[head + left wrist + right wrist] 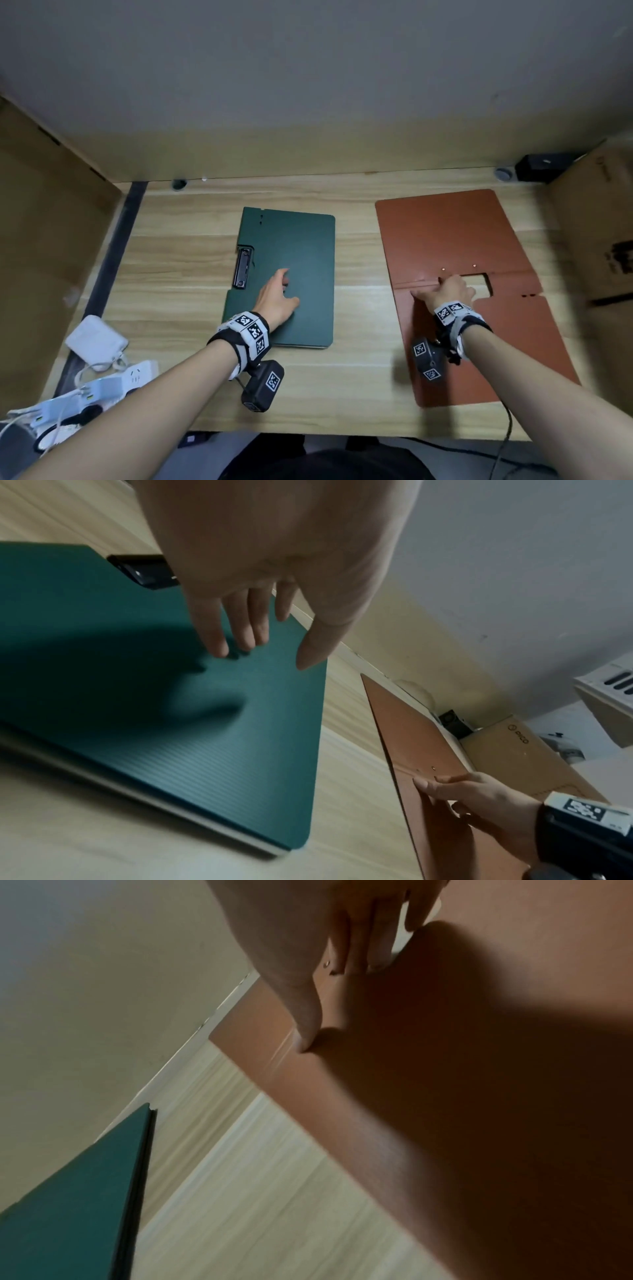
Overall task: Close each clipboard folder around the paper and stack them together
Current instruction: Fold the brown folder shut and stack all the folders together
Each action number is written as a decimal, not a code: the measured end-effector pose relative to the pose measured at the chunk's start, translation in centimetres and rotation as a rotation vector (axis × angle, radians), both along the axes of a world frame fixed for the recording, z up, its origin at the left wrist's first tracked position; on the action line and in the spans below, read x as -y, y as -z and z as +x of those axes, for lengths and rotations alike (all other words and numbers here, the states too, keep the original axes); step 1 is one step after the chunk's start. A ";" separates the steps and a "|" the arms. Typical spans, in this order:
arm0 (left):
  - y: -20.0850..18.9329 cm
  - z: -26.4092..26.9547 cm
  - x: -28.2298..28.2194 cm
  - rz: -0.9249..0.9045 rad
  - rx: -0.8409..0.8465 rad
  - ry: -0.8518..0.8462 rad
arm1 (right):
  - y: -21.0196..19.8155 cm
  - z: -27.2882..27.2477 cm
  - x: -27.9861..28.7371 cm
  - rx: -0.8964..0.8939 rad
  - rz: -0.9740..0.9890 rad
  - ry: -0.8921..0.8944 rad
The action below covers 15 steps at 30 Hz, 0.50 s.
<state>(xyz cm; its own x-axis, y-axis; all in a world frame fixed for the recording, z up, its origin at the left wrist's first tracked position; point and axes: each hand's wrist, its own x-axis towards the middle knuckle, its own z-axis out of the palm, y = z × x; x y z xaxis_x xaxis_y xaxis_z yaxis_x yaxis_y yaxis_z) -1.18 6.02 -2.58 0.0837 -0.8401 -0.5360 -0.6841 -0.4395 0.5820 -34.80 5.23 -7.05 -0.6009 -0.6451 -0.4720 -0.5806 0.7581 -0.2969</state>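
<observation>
A dark green clipboard folder (301, 253) (171, 737) (68, 1204) lies closed at the table's middle, its black clip (242, 267) (143, 572) showing through a notch on the left edge. My left hand (289, 289) (267, 656) rests on its cover with relaxed fingers, their tips touching it. On the right an orange folder (455, 233) (411, 737) (479, 1123) lies spread flat, outer side up. My right hand (442, 287) (441, 783) (332, 1007) presses on its fold; the thumb is on the crease and the fingertips are at the edge of the rectangular cutout (478, 284). No paper shows.
The wooden table (191, 308) is walled by cardboard on the left (51, 222) and a cardboard box (603, 240) on the right. A white charger (96, 339) and power strip (113, 380) with cables lie at the front left. A black device (544, 168) sits at the back right.
</observation>
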 end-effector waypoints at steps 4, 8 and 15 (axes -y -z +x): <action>1.4 -2.5 -0.6 0.133 -0.125 0.046 | 0.6 0.1 -0.9 0.277 -0.048 0.068; 1.5 -6.5 -0.4 0.214 -0.246 0.085 | 0.3 1.2 -2.1 0.417 -0.151 0.029; 1.7 -12.5 1.2 0.208 -0.357 -0.080 | -2.9 3.6 -3.2 0.391 -0.229 -0.109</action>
